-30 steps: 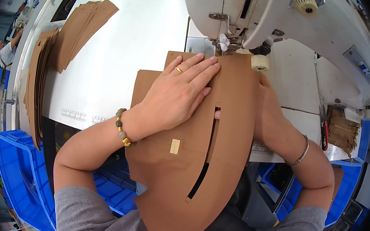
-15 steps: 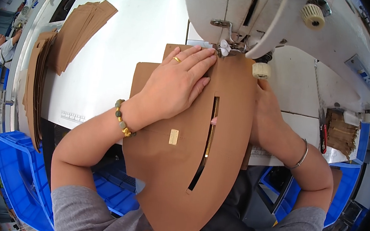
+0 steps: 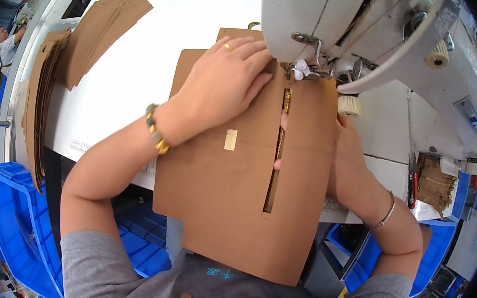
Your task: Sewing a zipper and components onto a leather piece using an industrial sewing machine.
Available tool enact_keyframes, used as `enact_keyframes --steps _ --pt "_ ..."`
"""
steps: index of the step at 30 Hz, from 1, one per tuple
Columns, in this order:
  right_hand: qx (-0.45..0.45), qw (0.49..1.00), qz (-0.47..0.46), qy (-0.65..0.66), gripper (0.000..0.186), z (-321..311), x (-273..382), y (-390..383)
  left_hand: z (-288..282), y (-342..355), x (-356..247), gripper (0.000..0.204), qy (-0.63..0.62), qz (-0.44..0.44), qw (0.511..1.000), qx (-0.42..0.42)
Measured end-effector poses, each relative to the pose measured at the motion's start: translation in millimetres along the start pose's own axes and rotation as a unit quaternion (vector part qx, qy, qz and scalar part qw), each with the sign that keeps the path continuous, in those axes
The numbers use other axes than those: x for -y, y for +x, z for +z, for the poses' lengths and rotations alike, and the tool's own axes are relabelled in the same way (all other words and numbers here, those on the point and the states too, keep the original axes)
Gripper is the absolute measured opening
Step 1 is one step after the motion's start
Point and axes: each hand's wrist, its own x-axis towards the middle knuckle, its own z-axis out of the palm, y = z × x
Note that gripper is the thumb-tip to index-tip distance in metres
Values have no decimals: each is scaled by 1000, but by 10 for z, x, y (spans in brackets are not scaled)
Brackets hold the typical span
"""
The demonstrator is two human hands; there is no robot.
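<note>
A: Where is the brown panel [image 3: 227, 189] to be found?

B: It is laid over the front edge of the white table [image 3: 168, 39], its upper end set at the needle area of the sewing machine [image 3: 311, 15]; its lower end is extended past the edge, above the dark apron [image 3: 250, 296].

A: And how is the left hand [image 3: 223, 81] held?

B: It is rested palm down on the panel's upper left, fingers outstretched and nothing gripped (a ring is worn on it, and a beaded bracelet [image 3: 157, 130] on the wrist).

A: The right hand [image 3: 348, 156]?

B: It is partly hidden behind the panel's right edge. Fingertips [image 3: 283, 122] are seen through the long slot, by the gold-toothed zipper [image 3: 281, 139]; whether the panel is pinched there cannot be told.

A: What else is placed about?

B: Brown pieces are fanned out [image 3: 105, 31] at the left, near an upright-looking stack [image 3: 39, 100]. Below them a blue bin [image 3: 22, 212] is seen.
</note>
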Motion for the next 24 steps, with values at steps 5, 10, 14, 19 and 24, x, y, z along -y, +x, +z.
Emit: enact_keyframes --steps 5,10,14,19,24 --pt "-25 999 -5 24 57 19 -10 -15 -70 -362 -280 43 -67 23 997 -4" --pt "-14 1000 -15 0 57 35 -7 -6 -5 -414 -304 48 -14 4 999 31" --pt "-16 1000 -1 -5 57 29 2 -1 -11 -400 -293 46 -8 15 999 33" --pt "-13 1000 0 -9 60 17 8 2 -11 -401 -303 45 -2 20 999 34" --pt "0 1000 7 -19 61 -1 16 3 -11 -406 -302 46 -4 20 999 32"
